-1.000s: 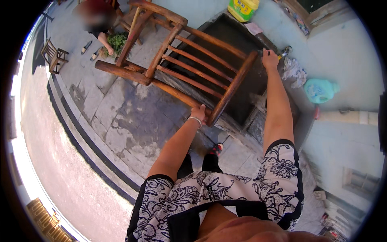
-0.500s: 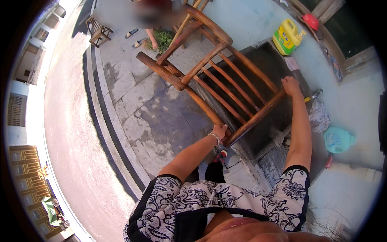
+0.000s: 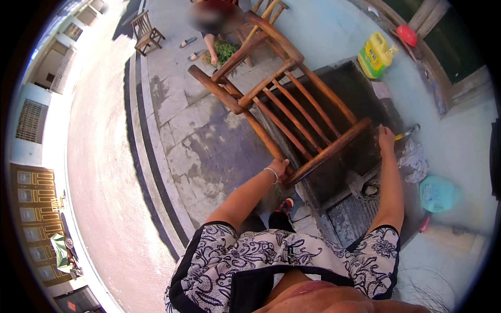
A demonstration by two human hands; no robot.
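A brown wooden chair (image 3: 292,104) with a slatted back is tipped over in front of me, its top rail nearest me. My left hand (image 3: 279,168), a bracelet on its wrist, grips the near left end of that rail. My right hand (image 3: 385,138) holds the rail's right end. The chair hangs over a dark stone basin (image 3: 360,156) on the paved ground.
A yellow jug and a green container (image 3: 377,53) stand beyond the basin. A teal tub (image 3: 437,193) and a crumpled cloth (image 3: 415,159) lie at the right. Another person sits at the top by a small wooden stool (image 3: 146,32). A road runs along the left.
The view has swung right and the chair now appears lower and closer to me. Both hands keep their grip on the top rail.
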